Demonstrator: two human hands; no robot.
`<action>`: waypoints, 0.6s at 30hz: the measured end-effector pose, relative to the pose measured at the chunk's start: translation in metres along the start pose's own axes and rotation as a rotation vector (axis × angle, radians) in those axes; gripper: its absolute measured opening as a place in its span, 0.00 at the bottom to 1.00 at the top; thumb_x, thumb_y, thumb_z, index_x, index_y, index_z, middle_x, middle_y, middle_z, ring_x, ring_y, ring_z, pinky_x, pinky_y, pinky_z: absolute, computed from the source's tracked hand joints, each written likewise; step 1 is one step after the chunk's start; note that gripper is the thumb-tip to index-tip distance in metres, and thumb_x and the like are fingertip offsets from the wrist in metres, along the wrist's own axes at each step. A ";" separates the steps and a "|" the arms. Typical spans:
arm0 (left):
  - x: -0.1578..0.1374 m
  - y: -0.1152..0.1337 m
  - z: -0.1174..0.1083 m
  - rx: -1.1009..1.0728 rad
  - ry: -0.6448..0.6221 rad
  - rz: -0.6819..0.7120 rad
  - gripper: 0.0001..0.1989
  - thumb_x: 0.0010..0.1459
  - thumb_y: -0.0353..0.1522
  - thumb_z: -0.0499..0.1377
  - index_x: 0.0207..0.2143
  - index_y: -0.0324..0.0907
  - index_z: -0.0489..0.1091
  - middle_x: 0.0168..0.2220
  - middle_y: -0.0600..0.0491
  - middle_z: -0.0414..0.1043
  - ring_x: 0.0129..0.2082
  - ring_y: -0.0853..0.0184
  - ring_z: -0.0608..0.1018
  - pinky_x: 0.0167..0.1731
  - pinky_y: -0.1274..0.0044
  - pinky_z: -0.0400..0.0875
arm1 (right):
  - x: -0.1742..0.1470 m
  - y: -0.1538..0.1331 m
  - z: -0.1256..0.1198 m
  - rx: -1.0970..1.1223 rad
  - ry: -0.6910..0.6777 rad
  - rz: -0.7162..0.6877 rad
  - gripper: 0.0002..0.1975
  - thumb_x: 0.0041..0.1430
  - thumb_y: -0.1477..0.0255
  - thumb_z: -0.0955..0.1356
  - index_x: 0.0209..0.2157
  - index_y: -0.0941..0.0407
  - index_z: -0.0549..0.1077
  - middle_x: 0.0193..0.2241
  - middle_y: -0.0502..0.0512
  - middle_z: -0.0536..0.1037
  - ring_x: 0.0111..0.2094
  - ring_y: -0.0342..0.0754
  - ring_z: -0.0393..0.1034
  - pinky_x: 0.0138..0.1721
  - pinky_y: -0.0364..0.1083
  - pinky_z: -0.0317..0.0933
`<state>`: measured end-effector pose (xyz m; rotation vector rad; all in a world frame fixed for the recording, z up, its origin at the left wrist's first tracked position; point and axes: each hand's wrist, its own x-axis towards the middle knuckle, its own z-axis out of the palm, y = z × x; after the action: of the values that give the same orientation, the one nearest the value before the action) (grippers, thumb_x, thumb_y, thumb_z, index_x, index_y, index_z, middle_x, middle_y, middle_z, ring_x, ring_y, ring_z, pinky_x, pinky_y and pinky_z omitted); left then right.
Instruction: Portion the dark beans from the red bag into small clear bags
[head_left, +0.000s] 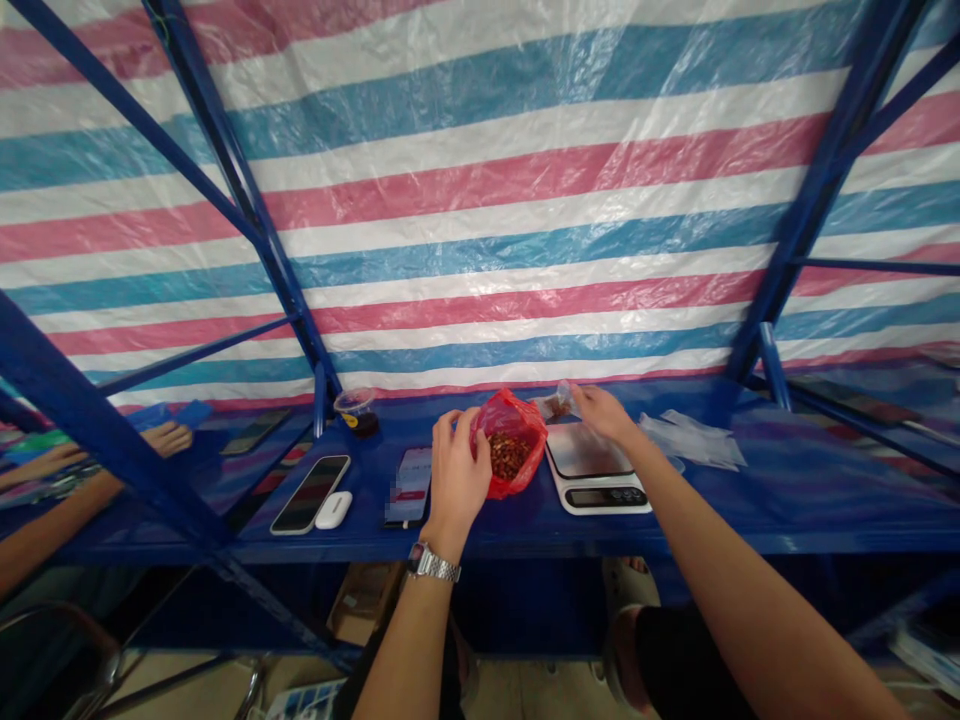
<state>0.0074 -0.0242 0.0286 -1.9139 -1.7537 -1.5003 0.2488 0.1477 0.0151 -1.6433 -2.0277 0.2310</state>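
My left hand (460, 470), with a metal-band watch (433, 563) on its wrist, grips the rim of a red plastic bag (525, 478). Small brown pieces (507, 455), like nuts or beans, lie inside the bag, whose mouth faces me. Just right of it, my right hand (600, 408) pinches a small clear plastic bag (559, 402) with some brown contents. Below that hand stands a white kitchen scale (592, 468) with a dark display; its digits are unreadable. Several flat clear plastic bags (694, 440) lie to the right of the scale.
Left of the red bag are a phone (409, 485), a second phone (311, 495), a white earbud case (334, 510) and a cup of dark liquid (358, 413). Blue metal posts (251, 200) frame the blue shelf (480, 538). Another person's hand (169, 438) is at far left.
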 end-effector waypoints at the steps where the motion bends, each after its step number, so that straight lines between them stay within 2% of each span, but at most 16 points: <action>1: 0.001 0.002 0.000 -0.026 0.007 0.000 0.16 0.68 0.30 0.52 0.55 0.43 0.71 0.51 0.43 0.69 0.55 0.56 0.71 0.59 0.60 0.67 | -0.005 -0.003 -0.007 0.067 0.074 -0.020 0.28 0.73 0.60 0.55 0.48 0.59 0.81 0.49 0.63 0.83 0.51 0.56 0.76 0.53 0.49 0.66; 4: 0.002 0.012 0.007 -0.194 -0.008 -0.020 0.13 0.68 0.31 0.52 0.50 0.43 0.73 0.46 0.46 0.73 0.47 0.60 0.76 0.52 0.67 0.71 | -0.029 -0.016 -0.023 0.462 0.381 -0.022 0.24 0.65 0.57 0.64 0.47 0.60 0.81 0.45 0.65 0.84 0.45 0.58 0.79 0.49 0.52 0.69; 5: 0.002 0.016 0.011 -0.282 -0.030 -0.044 0.12 0.68 0.32 0.53 0.48 0.44 0.74 0.43 0.48 0.75 0.42 0.62 0.77 0.46 0.70 0.73 | -0.039 -0.022 -0.027 0.640 0.446 -0.014 0.23 0.61 0.56 0.68 0.46 0.60 0.82 0.42 0.65 0.84 0.42 0.59 0.79 0.47 0.54 0.71; 6: 0.002 0.020 0.015 -0.377 -0.063 -0.077 0.11 0.68 0.33 0.54 0.46 0.43 0.75 0.40 0.49 0.76 0.37 0.64 0.77 0.40 0.73 0.73 | -0.051 -0.029 -0.031 0.814 0.452 -0.016 0.23 0.57 0.56 0.71 0.45 0.60 0.81 0.40 0.64 0.85 0.39 0.58 0.80 0.45 0.55 0.71; 8: 0.002 0.029 0.023 -0.558 -0.137 -0.151 0.11 0.67 0.37 0.56 0.44 0.43 0.75 0.33 0.52 0.76 0.29 0.68 0.75 0.31 0.76 0.70 | -0.072 -0.043 -0.034 1.080 0.369 -0.042 0.25 0.51 0.57 0.76 0.47 0.58 0.78 0.38 0.60 0.85 0.36 0.55 0.80 0.44 0.55 0.73; 10: 0.002 0.037 0.030 -0.696 -0.184 -0.202 0.12 0.66 0.40 0.58 0.43 0.42 0.75 0.30 0.53 0.75 0.26 0.69 0.73 0.28 0.78 0.67 | -0.088 -0.058 -0.034 1.212 0.253 -0.086 0.32 0.47 0.60 0.78 0.53 0.54 0.74 0.35 0.55 0.84 0.35 0.53 0.80 0.45 0.55 0.73; 14: 0.004 0.043 0.036 -0.805 -0.181 -0.218 0.13 0.64 0.42 0.60 0.41 0.41 0.73 0.34 0.52 0.76 0.29 0.70 0.75 0.31 0.78 0.68 | -0.105 -0.081 -0.029 1.297 0.061 -0.170 0.36 0.47 0.63 0.79 0.57 0.51 0.68 0.29 0.48 0.82 0.34 0.51 0.79 0.45 0.52 0.73; 18: 0.005 0.038 0.033 -0.749 -0.208 -0.175 0.14 0.62 0.44 0.62 0.36 0.42 0.72 0.30 0.54 0.74 0.28 0.70 0.74 0.29 0.79 0.66 | -0.109 -0.087 -0.025 1.281 -0.034 -0.205 0.36 0.47 0.67 0.78 0.58 0.51 0.67 0.27 0.45 0.79 0.31 0.49 0.77 0.41 0.50 0.72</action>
<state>0.0559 -0.0101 0.0347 -2.3467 -1.5939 -2.3498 0.2001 0.0179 0.0443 -0.6030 -1.4285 1.1739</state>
